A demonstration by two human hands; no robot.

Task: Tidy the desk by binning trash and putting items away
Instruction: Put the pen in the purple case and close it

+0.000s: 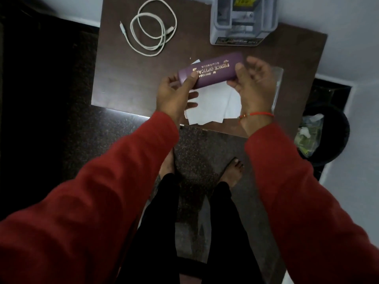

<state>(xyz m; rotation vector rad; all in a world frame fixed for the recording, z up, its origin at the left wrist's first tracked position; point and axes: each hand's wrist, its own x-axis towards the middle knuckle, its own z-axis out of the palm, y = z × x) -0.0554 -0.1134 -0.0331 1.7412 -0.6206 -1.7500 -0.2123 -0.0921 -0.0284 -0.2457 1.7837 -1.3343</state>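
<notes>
My left hand (174,93) and right hand (249,78) both grip the glasses case (211,70), while papers (215,105), cable (151,27) and plastic sleeve (277,83) on the desk (127,78) remain unsorted.

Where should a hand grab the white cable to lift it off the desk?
Probably where the strands bunch together at the right side of the coiled white cable, coming from above. It lies flat and loosely looped on the desk, ends free, so pinching several strands at once should lift the whole coil without it unspooling. Both hands are now occupied with the purple glasses case.
</notes>
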